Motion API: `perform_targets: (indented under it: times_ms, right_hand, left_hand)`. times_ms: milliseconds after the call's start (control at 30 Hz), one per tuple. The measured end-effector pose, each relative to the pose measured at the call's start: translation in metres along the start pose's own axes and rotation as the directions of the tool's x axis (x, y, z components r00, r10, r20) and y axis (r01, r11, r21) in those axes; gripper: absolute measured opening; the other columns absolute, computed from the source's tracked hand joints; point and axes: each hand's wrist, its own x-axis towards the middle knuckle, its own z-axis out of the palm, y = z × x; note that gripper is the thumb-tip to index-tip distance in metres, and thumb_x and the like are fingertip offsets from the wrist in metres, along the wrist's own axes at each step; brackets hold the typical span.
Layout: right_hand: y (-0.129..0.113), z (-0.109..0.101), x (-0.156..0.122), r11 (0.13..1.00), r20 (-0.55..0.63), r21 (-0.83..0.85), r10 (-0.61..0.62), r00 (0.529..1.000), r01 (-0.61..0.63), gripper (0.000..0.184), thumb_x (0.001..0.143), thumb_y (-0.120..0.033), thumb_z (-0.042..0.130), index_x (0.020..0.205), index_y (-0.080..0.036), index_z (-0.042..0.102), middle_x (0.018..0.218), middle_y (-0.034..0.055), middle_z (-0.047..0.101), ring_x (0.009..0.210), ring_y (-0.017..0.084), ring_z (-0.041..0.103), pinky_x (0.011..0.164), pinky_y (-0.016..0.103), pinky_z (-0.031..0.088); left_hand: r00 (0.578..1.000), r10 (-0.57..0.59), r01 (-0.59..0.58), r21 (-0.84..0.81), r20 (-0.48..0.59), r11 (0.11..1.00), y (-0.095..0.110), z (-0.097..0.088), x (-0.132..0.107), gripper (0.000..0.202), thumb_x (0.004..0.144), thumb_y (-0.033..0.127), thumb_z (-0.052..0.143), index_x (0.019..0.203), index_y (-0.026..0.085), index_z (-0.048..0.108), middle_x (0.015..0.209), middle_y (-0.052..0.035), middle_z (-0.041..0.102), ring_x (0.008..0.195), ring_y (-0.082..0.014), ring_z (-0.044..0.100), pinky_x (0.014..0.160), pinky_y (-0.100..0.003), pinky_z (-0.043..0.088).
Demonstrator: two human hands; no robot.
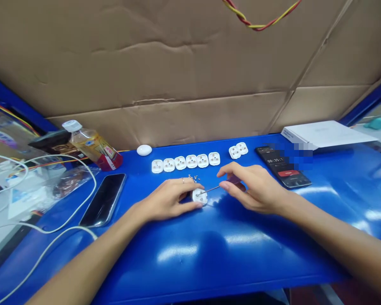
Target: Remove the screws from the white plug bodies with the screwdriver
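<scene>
My left hand [168, 200] grips a round white plug body [200, 196] against the blue table top [190, 262]. My right hand [252, 188] holds a thin screwdriver [213, 189] between thumb and fingers, its metal tip on the plug body's face. The handle is mostly hidden by my fingers. Just above my left fingers lies a small scatter of tiny metal screws [193, 178]. Behind my hands stands a row of several matching white plug bodies [186, 161], with a pair of others [238, 150] to their right.
A phone showing a timer [282, 166] lies at the back right, and a second black phone [103, 200] lies left. Further left are a plastic bottle [93, 146], a white cable [82, 199] and a plastic bag [73, 180]. A white box [327, 133] sits back right against a cardboard wall [165, 63].
</scene>
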Motion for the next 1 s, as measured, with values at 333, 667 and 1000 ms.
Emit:
perform_targets:
  times_ms: [333,667,1000]
  right_hand:
    - [-0.0006,0.0002,-0.0006,1.0,0.003,0.028,0.006,1.0,-0.006,0.009,0.101,-0.026,0.053,0.109,-0.02,0.054,0.089,0.0045,0.071,0.071,0.018,0.067,0.064,0.03,0.051]
    - [0.0001,0.0022,0.0017,0.996,-0.023,0.074,-0.051,0.998,0.052,0.013,0.099,-0.022,0.053,0.112,-0.019,0.053,0.096,0.0074,0.069,0.08,0.019,0.068,0.069,0.032,0.057]
    - [-0.0008,0.0004,-0.0005,0.997,-0.036,0.067,-0.03,0.999,0.032,0.016,0.097,-0.021,0.053,0.113,-0.021,0.052,0.095,0.0066,0.071,0.08,0.019,0.07,0.068,0.03,0.057]
  left_hand:
    - [1.0,0.005,-0.005,0.007,0.002,1.0,0.0009,0.0,0.0012,0.038,0.1,0.042,0.066,0.132,0.021,0.066,0.108,-0.0061,0.072,0.085,-0.0174,0.065,0.076,-0.026,0.048]
    - [1.0,-0.001,0.001,0.009,0.011,1.0,-0.0001,-0.0004,0.0008,0.04,0.1,0.042,0.067,0.133,0.02,0.066,0.102,-0.0041,0.069,0.076,-0.0141,0.059,0.071,-0.025,0.044]
    - [1.0,0.007,-0.007,0.009,0.0,1.0,-0.001,0.0006,0.0003,0.04,0.1,0.042,0.067,0.133,0.02,0.066,0.104,-0.0042,0.07,0.079,-0.015,0.061,0.073,-0.026,0.045]
